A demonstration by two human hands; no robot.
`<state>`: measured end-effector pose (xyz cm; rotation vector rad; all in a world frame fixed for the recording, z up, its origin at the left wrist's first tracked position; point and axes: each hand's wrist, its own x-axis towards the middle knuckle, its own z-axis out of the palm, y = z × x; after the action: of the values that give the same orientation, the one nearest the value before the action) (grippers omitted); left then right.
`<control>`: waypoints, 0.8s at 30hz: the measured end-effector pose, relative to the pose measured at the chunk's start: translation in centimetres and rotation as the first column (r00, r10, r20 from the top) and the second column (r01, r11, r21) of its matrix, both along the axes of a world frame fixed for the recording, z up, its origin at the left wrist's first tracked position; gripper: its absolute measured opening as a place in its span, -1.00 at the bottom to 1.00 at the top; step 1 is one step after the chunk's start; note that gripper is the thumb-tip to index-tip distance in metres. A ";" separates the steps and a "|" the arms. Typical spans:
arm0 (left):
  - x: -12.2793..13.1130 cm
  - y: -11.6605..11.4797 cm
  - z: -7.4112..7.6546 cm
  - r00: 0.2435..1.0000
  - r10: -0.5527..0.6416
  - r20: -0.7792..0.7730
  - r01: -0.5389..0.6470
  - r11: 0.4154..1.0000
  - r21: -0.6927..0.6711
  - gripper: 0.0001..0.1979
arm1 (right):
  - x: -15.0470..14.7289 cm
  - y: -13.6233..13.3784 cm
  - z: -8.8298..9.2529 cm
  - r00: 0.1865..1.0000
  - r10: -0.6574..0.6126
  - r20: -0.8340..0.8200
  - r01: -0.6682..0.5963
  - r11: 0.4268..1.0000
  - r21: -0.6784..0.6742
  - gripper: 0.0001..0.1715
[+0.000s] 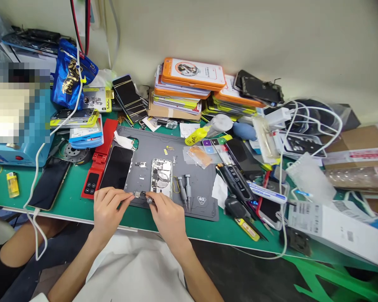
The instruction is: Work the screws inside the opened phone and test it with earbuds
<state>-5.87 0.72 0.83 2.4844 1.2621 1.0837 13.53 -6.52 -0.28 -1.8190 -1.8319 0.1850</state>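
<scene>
My left hand (108, 207) pinches the edge of a small silvery phone part (137, 194) just above the front of the grey work mat (164, 138). Close beside it, my right hand (170, 216) closes on a dark, slim tool with a grey round end (150, 200); its exact kind is hard to make out. Behind the right hand lies an opened phone body (162, 176) with its inner parts showing. A phone screen (117, 168) lies dark side up behind my left hand. Two grey screwdrivers (185, 191) rest right of the phone body.
A red device (96, 172) stands left of the screen. Near it are a dark phone (50, 182) and a yellow lighter (12, 184). Orange boxes (192, 74) are stacked at the wall. Pens, tools, cables and a white box (346, 230) crowd the right. Another person's arm (28, 243) shows at left.
</scene>
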 end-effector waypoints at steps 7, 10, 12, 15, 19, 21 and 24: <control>0.4 0.4 0.2 0.999 -0.015 -0.031 0.015 1.000 -0.012 -0.94 | -0.4 -1.4 0.6 1.000 -0.012 -0.009 0.012 1.000 -0.023 -0.69; 0.8 0.5 0.4 0.996 -0.056 -0.075 0.055 0.998 -0.019 -0.94 | -0.2 -1.8 0.6 0.999 -0.014 -0.044 0.013 0.999 -0.038 -0.67; 1.3 0.4 0.4 0.989 -0.095 -0.115 0.092 0.995 -0.028 -0.94 | 0.2 -2.1 0.4 0.996 -0.010 -0.084 0.007 0.999 -0.036 -0.63; 2.1 0.0 0.3 0.976 -0.139 -0.169 0.136 0.990 -0.033 -0.95 | 0.9 -2.8 -0.1 0.987 -0.031 -0.155 0.029 0.999 -0.013 -0.58; 2.8 -0.5 0.3 0.963 -0.159 -0.216 0.157 0.987 -0.028 -0.91 | 2.2 -4.3 -0.6 0.970 -0.112 -0.217 0.116 0.993 0.008 -0.56; 3.0 -0.6 0.5 0.959 -0.161 -0.235 0.158 0.987 -0.030 -0.91 | 3.0 -4.9 -0.7 0.963 -0.139 -0.230 0.147 0.989 0.018 -0.58; 3.1 -0.6 0.8 0.950 -0.164 -0.265 0.158 0.986 -0.043 -0.91 | 4.2 -5.6 -0.8 0.953 -0.187 -0.238 0.198 0.980 0.026 -0.65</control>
<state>-2.81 0.13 1.62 2.7324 1.0982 0.7108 17.68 -12.12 -1.08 -1.8421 -1.4756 0.2667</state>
